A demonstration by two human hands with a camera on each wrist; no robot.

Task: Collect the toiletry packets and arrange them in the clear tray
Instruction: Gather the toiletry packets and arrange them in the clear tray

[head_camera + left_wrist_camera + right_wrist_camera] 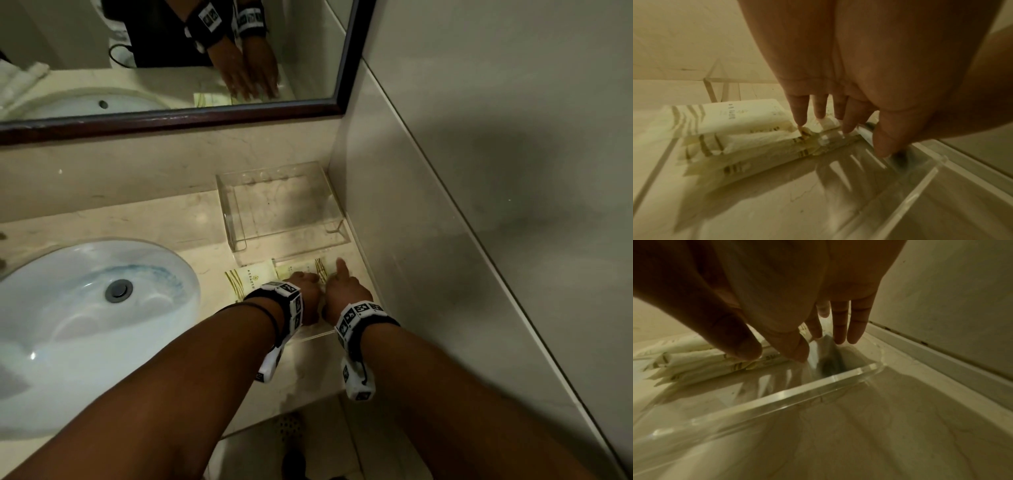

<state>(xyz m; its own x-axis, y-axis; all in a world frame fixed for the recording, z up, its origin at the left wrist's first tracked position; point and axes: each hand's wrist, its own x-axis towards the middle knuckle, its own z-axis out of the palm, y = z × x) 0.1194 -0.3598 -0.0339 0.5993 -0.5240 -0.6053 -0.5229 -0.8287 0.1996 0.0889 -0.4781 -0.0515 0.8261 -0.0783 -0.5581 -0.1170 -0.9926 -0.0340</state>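
Observation:
Several cream toiletry packets [255, 279] with gold stripes lie side by side in the far part of a shallow clear tray [317, 337] on the counter. In the left wrist view the packets [735, 128] are stacked loosely, and my left hand [838, 129] touches their right ends with straight fingertips [801, 120]. My left hand [303, 279] and right hand [339, 277] are close together over the tray. The right hand [818, 345] reaches down with straight fingers beside the packets [694, 363], just inside the tray's near wall [777, 395]. Neither hand grips anything.
A second, deeper clear tray [281, 205] stands behind, in the corner against the side wall [445, 205]. A white sink [85, 315] sits to the left. A mirror [171, 51] hangs above the backsplash. The counter's front edge runs under my forearms.

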